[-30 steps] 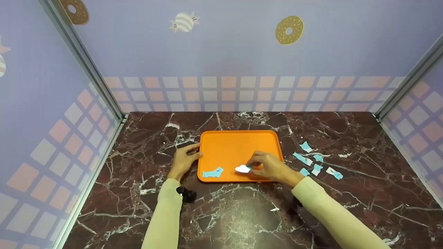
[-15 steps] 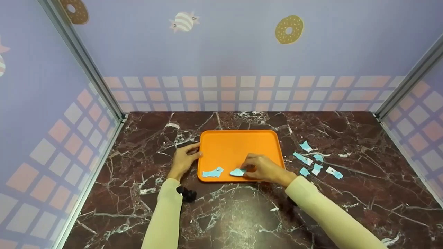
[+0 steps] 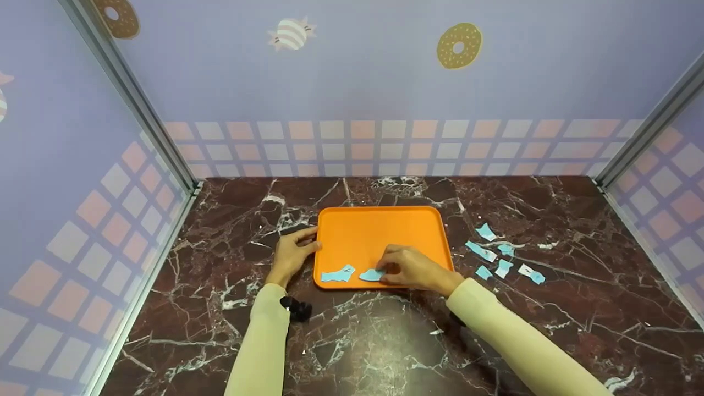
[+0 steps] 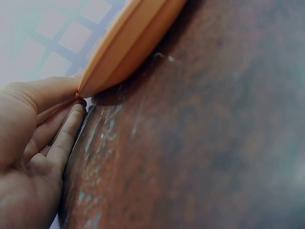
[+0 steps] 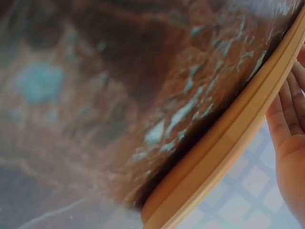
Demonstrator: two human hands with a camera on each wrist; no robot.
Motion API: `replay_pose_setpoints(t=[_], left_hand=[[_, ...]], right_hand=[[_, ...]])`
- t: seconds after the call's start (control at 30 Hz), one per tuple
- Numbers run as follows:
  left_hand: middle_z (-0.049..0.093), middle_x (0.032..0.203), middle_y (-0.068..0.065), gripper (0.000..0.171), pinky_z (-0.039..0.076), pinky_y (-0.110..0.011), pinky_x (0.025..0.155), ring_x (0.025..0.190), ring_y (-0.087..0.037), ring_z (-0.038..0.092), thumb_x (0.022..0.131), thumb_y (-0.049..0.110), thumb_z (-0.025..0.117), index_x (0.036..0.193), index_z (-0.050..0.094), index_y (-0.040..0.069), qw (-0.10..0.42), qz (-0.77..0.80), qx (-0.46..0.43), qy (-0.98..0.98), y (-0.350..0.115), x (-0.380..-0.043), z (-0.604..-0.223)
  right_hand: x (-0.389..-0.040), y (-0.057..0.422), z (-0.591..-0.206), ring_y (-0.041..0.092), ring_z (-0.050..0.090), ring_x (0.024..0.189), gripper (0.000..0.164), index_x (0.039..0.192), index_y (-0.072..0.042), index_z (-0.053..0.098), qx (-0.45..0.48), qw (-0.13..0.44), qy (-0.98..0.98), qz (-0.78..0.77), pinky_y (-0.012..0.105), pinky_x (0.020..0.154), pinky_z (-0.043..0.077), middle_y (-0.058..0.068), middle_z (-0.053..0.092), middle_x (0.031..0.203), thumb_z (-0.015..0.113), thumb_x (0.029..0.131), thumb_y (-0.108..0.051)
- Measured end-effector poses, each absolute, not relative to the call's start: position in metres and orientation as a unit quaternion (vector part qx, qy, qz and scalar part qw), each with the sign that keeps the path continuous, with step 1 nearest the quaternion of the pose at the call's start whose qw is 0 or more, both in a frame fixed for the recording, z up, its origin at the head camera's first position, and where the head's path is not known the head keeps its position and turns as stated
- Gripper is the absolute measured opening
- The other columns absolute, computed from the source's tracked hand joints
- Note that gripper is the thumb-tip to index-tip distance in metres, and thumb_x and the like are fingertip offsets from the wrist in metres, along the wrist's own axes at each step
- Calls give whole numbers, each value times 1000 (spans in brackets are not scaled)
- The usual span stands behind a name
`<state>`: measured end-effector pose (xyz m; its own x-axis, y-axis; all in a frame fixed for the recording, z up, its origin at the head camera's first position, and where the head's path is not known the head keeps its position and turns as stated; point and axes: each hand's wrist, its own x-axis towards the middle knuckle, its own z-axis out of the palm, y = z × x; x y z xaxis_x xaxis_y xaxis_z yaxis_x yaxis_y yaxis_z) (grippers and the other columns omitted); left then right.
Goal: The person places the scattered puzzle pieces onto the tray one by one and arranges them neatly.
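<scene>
An orange tray (image 3: 379, 228) lies on the marbled table. At its left edge is my left hand (image 3: 290, 257), thumb on the rim and fingers against the side; in the left wrist view the thumb and fingers (image 4: 71, 125) meet at the tray's corner. Over the tray's front part, my right hand (image 3: 415, 269) pinches a torn light-blue paper piece (image 3: 369, 275) by its right end. The piece is low over the tray; whether it touches is hard to tell. Left of it lies another torn blue paper piece (image 3: 336, 274), in the front left corner.
Several torn blue-and-white paper pieces (image 3: 503, 269) are scattered on the table (image 3: 577, 308) right of the tray. A tiny white scrap (image 3: 436, 332) lies in front. Patterned walls (image 3: 363, 137) enclose the back and sides.
My right hand has moved left along the tray's front with the paper piece, whose white face showed earlier and whose blue face shows now. The left hand has stayed at the tray's edge.
</scene>
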<state>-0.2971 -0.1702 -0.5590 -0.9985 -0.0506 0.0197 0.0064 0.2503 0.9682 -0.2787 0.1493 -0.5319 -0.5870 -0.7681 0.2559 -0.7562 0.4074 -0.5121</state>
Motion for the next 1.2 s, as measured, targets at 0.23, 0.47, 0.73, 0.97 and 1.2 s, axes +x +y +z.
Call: replay_pose_setpoints(t=[0.23,0.47,0.73,0.97,1.2], left_hand=[[71,133,-18,44,58,-37,101,124,-34,67,93,2,82,136,73,3,23,-610,17,-792,-171,-298,-559],[71,134,-18,43,58,-36,101,125,-35,67,93,1,81,135,74,3,26,-608,18,-793,-170,-300,-560],[71,133,-18,44,58,-37,101,124,-34,67,93,0,81,135,73,3,27,-609,16,-793,-170,-299,-559],[72,132,-16,42,58,-38,101,123,-33,68,93,3,82,135,74,5,23,-602,21,-798,-171,-299,-560],[71,134,-16,43,58,-39,101,124,-33,67,93,4,82,135,74,5,18,-603,23,-797,-171,-298,-559]], right_hand=[[-280,147,-533,23,67,93,18,110,-3,81,-457,14,839,-295,36,86,60,7,69,102,84,93,-10],[-282,147,-533,23,66,94,17,111,-3,81,-455,21,840,-295,37,87,60,7,68,103,82,95,-9],[-283,148,-536,22,65,95,17,112,-4,81,-456,23,840,-293,38,87,59,6,67,104,80,96,-11],[-280,149,-536,21,64,94,16,112,-5,81,-449,29,842,-297,38,85,59,5,65,104,80,97,-11],[-280,150,-534,20,66,95,18,112,-5,81,-442,36,842,-307,37,88,59,5,67,104,82,96,-13]])
